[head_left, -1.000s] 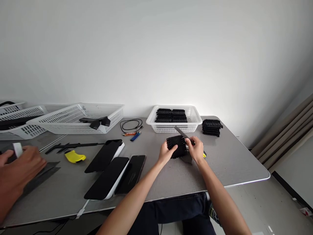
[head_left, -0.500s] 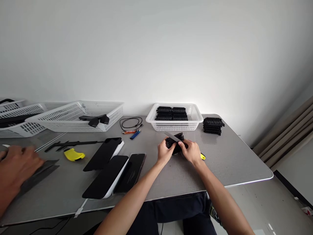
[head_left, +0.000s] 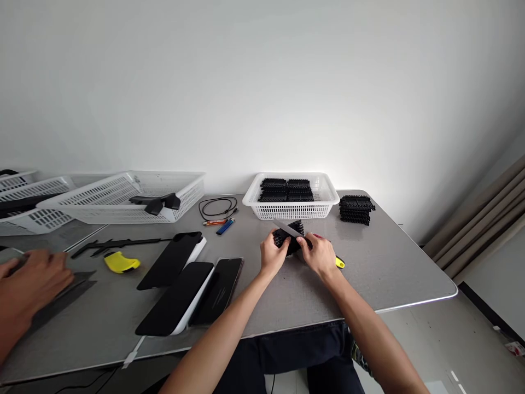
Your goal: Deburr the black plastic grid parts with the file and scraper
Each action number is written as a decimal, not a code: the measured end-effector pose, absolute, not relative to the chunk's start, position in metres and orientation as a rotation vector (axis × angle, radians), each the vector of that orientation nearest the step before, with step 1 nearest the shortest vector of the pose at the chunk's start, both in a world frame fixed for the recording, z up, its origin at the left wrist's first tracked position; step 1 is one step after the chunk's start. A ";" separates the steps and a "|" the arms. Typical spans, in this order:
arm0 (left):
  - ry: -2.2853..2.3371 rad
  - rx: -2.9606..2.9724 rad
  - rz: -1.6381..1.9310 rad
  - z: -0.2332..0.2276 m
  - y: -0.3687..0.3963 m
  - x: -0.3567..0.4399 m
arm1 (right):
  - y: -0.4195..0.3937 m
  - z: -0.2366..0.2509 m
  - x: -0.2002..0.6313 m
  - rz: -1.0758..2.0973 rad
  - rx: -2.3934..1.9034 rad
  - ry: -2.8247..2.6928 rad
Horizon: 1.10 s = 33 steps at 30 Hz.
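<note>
Just in front of the white basket, the black plastic part sits between both hands. The left hand grips its left side. The right hand clasps a knife whose blade lies across the part's top.

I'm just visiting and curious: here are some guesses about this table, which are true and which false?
1. The left hand grips a black plastic part. True.
2. The right hand holds a blade against that part. True.
3. The white basket behind the hands holds yellow parts. False: it holds black parts.
4. A stack of black parts sits on the table right of that basket. True.
5. The lighters lie inside a basket. False: they lie on the table.
</note>
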<state>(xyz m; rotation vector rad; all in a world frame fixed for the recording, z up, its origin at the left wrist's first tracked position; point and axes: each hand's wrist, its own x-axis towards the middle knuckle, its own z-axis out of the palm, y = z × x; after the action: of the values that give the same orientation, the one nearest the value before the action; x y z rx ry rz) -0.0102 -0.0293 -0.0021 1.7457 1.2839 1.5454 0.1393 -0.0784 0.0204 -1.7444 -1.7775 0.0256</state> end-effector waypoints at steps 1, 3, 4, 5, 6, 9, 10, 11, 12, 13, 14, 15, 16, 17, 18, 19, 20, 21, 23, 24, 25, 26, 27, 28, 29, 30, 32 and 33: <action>1.274 1.749 1.553 -0.002 -0.030 -0.011 | -0.078 0.020 0.139 0.031 -1.730 -1.791; 1.290 1.756 1.561 -0.001 -0.030 -0.011 | -0.078 0.020 0.138 0.033 -1.732 -1.783; 1.309 1.758 1.555 -0.001 -0.030 -0.011 | -0.078 0.020 0.139 0.030 -1.742 -1.769; 1.324 1.757 1.547 0.000 -0.031 -0.011 | -0.077 0.020 0.140 0.020 -1.753 -1.750; 1.333 1.752 1.543 0.000 -0.031 -0.011 | -0.077 0.020 0.141 0.001 -1.764 -1.728; 1.333 1.733 1.548 0.001 -0.031 -0.011 | -0.077 0.019 0.144 -0.105 -1.791 -1.659; 1.339 1.731 1.554 0.001 -0.031 -0.011 | -0.078 0.018 0.145 -0.142 -1.790 -1.644; 1.348 1.733 1.558 0.002 -0.031 -0.011 | -0.078 0.018 0.145 -0.165 -1.778 -1.645; 1.353 1.740 1.558 0.002 -0.031 -0.011 | -0.079 0.017 0.145 -0.173 -1.755 -1.667; 1.350 1.750 1.556 0.002 -0.031 -0.011 | -0.079 0.017 0.144 -0.166 -1.723 -1.706; 1.339 1.759 1.552 0.001 -0.031 -0.011 | -0.080 0.017 0.143 -0.150 -1.689 -1.755; 1.322 1.771 1.545 0.001 -0.031 -0.011 | -0.080 0.018 0.142 -0.132 -1.663 -1.804; 1.304 1.784 1.540 0.001 -0.031 -0.010 | -0.080 0.018 0.140 -0.116 -1.648 -1.846; 1.290 1.797 1.535 0.000 -0.031 -0.010 | -0.080 0.019 0.139 -0.102 -1.645 -1.876; 1.280 1.807 1.532 -0.001 -0.031 -0.010 | -0.080 0.020 0.138 -0.090 -1.651 -1.894; 1.275 1.813 1.532 -0.002 -0.031 -0.010 | -0.080 0.021 0.138 -0.078 -1.662 -1.902; 1.273 1.812 1.534 -0.002 -0.030 -0.011 | -0.080 0.021 0.138 -0.068 -1.680 -1.897; 1.274 1.807 1.533 -0.003 -0.029 -0.011 | -0.079 0.022 0.140 -0.060 -1.704 -1.880; 1.287 1.789 1.531 -0.003 -0.028 -0.012 | -0.079 0.023 0.144 -0.052 -1.757 -1.828; 1.296 1.780 1.530 -0.003 -0.028 -0.013 | -0.079 0.024 0.146 -0.050 -1.773 -1.806; 1.302 1.776 1.526 -0.002 -0.028 -0.013 | -0.079 0.024 0.147 -0.048 -1.773 -1.799; 1.302 1.774 1.522 -0.001 -0.028 -0.013 | -0.079 0.024 0.148 -0.047 -1.758 -1.806; 1.292 1.774 1.520 0.000 -0.029 -0.012 | -0.080 0.023 0.147 -0.045 -1.734 -1.823; 1.276 1.776 1.521 0.001 -0.030 -0.012 | -0.080 0.023 0.146 -0.041 -1.709 -1.844; 1.259 1.778 1.523 0.002 -0.031 -0.012 | -0.079 0.022 0.145 -0.037 -1.688 -1.864; 1.246 1.780 1.525 0.003 -0.031 -0.011 | -0.079 0.022 0.144 -0.036 -1.675 -1.878; 1.244 1.776 1.521 0.003 -0.031 -0.012 | -0.078 0.020 0.144 -0.038 -1.682 -1.871; 1.252 1.769 1.516 0.003 -0.031 -0.012 | -0.078 0.020 0.145 -0.042 -1.697 -1.847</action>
<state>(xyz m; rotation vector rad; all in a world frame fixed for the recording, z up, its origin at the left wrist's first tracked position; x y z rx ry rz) -0.0121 -0.0307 0.0027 1.7692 1.2519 1.5160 0.1451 -0.0777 0.0197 -1.6974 -1.8472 -0.0423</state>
